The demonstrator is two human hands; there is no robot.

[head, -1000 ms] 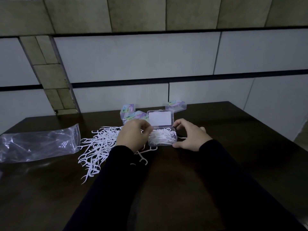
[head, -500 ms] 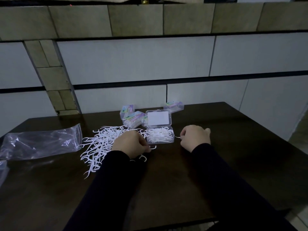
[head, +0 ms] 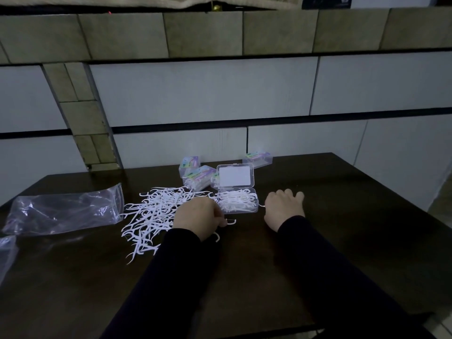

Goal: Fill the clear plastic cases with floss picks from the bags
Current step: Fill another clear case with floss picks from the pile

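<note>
Centrally on the dark table (head: 342,241) sits the open clear case (head: 238,204), lid (head: 235,176) raised behind it, tray heaped with white floss picks; this case serves as landmark

Left of the case: loose pile of floss picks (head: 151,211) spread flat on the table, reaching nearly to the case wall. Further left of the pile, an empty-looking clear plastic bag (head: 63,211) lies crumpled; the edge of a second bag (head: 7,253) shows at the frame border, nearer the person

Behind the case: three closed small cases with coloured labels, two (head: 195,176) just behind-left and touching each other, one (head: 258,159) behind-right, apart

Left hand (head: 198,216): knuckles up, just in front-left of the case, fingers curled, pinching a single floss pick (head: 231,221) whose end sticks out toward the right. Another pick (head: 216,237) lies by the wrist

Right hand (head: 283,207): just right of the case, back upward, fingers bent down onto the table. A pick end (head: 261,205) shows between hand and case; cannot tell whether the fingers grip it

Both sleeves dark
</note>
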